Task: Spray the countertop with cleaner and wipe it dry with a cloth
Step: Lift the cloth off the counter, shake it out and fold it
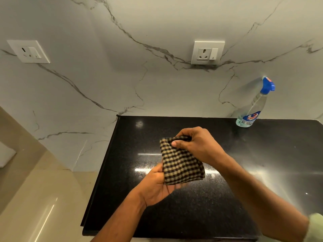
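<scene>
1. While it is held up over the middle of the black table (pixel 218 198), the checked cloth (pixel 180 163), tan and dark brown, sits folded into a thick pad between both hands.
2. The right hand (pixel 197 145) grips the cloth's upper edge from above, fingers curled over the bunched top fold and the thumb pressed flat against the near face.
3. The left hand (pixel 157 186) lies palm up under the cloth's lower edge, its fingers reaching beneath the fabric and hidden there, so it supports and holds the pad from below.
4. A pale green sleeve (pixel 314 227) shows at the right arm's lower edge; the left forearm is bare.
5. The spray bottle (pixel 251 109), clear with a blue trigger head and a blue and red label, stands upright at the far right of the table, just beside the wall and well apart from the hands.
6. The table is polished black stone with fine speckles, and bright streaks of light reflect on it under and beside the cloth.
7. Behind it rises a white marble wall (pixel 122 75) with grey veins, carrying one white socket plate (pixel 207 52) above the table and another socket plate (pixel 28 51) far to the left.
8. To the left of the table a beige glossy floor (pixel 43 206) is in view.
</scene>
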`<state>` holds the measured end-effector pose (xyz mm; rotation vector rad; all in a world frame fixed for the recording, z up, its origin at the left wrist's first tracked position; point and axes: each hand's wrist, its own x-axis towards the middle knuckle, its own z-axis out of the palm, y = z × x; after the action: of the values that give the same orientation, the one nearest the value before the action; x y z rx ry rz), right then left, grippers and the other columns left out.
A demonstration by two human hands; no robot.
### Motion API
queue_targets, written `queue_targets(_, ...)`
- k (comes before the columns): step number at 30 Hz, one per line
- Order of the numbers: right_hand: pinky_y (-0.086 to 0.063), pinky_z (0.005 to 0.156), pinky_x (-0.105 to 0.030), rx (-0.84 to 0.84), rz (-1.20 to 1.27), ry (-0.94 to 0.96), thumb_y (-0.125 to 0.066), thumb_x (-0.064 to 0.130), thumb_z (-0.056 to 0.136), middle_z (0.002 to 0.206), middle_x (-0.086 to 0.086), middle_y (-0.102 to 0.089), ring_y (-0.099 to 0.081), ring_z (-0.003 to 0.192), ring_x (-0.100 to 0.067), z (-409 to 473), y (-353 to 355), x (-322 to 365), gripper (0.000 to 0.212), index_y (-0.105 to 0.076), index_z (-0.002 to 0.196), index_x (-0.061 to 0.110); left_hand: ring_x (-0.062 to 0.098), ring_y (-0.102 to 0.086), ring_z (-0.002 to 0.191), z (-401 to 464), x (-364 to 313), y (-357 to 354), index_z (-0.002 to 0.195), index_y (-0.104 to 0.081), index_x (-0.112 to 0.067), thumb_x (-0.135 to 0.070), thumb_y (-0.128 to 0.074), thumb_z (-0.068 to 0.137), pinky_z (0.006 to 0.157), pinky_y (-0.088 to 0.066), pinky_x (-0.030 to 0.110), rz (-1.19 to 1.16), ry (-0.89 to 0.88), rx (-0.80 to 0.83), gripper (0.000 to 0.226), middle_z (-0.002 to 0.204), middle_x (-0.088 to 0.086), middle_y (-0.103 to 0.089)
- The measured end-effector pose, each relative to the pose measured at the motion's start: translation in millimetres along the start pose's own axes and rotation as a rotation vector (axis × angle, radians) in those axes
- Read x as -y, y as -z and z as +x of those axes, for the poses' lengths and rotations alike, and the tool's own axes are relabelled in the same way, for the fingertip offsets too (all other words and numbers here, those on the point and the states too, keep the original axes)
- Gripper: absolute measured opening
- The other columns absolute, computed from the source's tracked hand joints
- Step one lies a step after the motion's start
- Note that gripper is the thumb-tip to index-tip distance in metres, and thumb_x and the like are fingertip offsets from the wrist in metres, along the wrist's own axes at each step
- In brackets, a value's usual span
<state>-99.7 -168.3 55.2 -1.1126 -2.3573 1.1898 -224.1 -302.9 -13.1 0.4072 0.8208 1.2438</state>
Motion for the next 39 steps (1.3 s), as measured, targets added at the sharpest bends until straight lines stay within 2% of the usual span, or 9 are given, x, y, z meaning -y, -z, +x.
queue_targets(4,-0.048,0.091,-0.027,-0.144,-0.059,-0.199,-0.069,0.057,0.088,0.126,0.007,-0.052,-0.054,0.111,-0.009,-5.7,-20.9,-18.7,0.05,-0.061,0.127,0.027,0.039,-0.063,0.123,-2.4,5.9,-1.2,0.137,-0.052,0.0,-0.009,-0.068,0.075,0.097,-0.057,0.047,-0.1,0.005,0.026,0.065,0.134,0.027,-0.063)
queue_targets(7,-0.054,0.085,-0.035,-0.052,0.439,-0.591,-0.06,0.074,0.084,0.145,-0.007,-0.054,-0.058,0.125,-0.026,-17.9,-20.7,-35.8,0.086,-0.042,0.147,0.018,0.039,-0.064,0.122,1.7,11.7,-0.5,0.138,-0.05,0.001,-0.007,-0.068,0.077,0.1,-0.056,0.048,-0.12,0.033,0.008,0.063,0.133,0.027,-0.063)
queue_targets(10,-0.06,0.078,-0.039,0.092,0.841,-0.752,-0.063,0.072,0.083,0.116,-0.01,-0.076,-0.073,0.105,-0.028,-34.8,-24.7,-55.4,0.071,-0.065,0.127,0.017,0.036,-0.067,0.117,10.2,16.8,-3.1,0.13,-0.056,0.003,0.001,-0.053,0.087,0.1,-0.055,0.045,-0.06,0.082,-0.024,0.044,0.126,0.026,-0.068)
queue_targets(14,-0.059,0.092,-0.048,-0.104,0.914,-0.644,-0.065,0.037,0.097,0.104,-0.009,-0.08,-0.076,0.099,-0.027,-41.7,-28.7,-83.7,0.036,-0.07,0.118,0.009,0.019,-0.073,0.107,27.8,26.2,-18.9,0.12,-0.062,-0.007,0.016,-0.051,0.091,0.093,-0.058,0.033,0.367,0.094,-0.125,0.039,0.11,0.007,-0.078)
queue_targets(17,-0.061,0.088,-0.044,-0.265,0.852,-0.537,-0.057,0.027,0.103,0.102,-0.006,-0.08,-0.077,0.096,-0.022,-49.7,-19.3,-101.3,0.023,-0.068,0.115,0.011,0.019,-0.073,0.107,46.5,32.5,-27.8,0.125,-0.061,-0.011,0.009,-0.058,0.092,0.099,-0.056,0.041,0.44,0.078,-0.206,0.039,0.11,0.005,-0.078)
queue_targets(22,-0.06,0.085,-0.033,-0.309,0.634,-0.417,-0.052,0.021,0.106,0.11,-0.005,-0.074,-0.073,0.099,-0.016,-63.5,13.6,-145.3,0.015,-0.06,0.119,0.022,0.048,-0.057,0.127,86.7,47.1,-49.8,0.129,-0.06,-0.006,-0.026,-0.041,0.101,0.113,-0.038,0.065,0.054,0.2,-0.191,0.039,0.123,0.028,-0.068)
queue_targets(28,-0.059,0.081,-0.034,-0.53,0.41,-0.568,-0.065,0.025,0.099,0.115,-0.006,-0.067,-0.068,0.099,-0.019,-47.9,63.4,-224.9,0.035,-0.041,0.125,0.025,0.02,-0.067,0.104,187.1,109.2,-109.7,0.129,-0.034,-0.06,-0.01,-0.052,0.1,0.086,-0.061,0.048,0.703,-0.175,-0.385,0.06,0.121,-0.003,-0.06)
queue_targets(34,-0.062,0.085,-0.045,-0.627,0.22,-0.481,-0.062,0.021,0.098,0.109,-0.003,-0.067,-0.069,0.096,-0.019,-14.2,136.5,-278.4,0.032,-0.042,0.12,0.032,0.014,-0.057,0.114,288.6,125.2,-157.9,0.128,-0.059,-0.035,-0.027,-0.057,0.101,0.092,-0.051,0.027,1.053,-0.273,-0.326,0.029,0.126,-0.001,-0.054)
queue_targets(39,-0.052,0.089,-0.032,-0.664,-0.017,-0.317,-0.057,0.01,0.096,0.119,-0.005,-0.051,-0.055,0.103,-0.015,33.6,184.7,-310.9,0.026,-0.057,0.12,0.02,0.022,-0.046,0.134,362.7,122.8,-171.4,0.15,-0.045,-0.021,-0.016,-0.056,0.1,0.11,-0.041,0.031,1.255,-0.303,-0.257,0.052,0.148,0.008,-0.041)
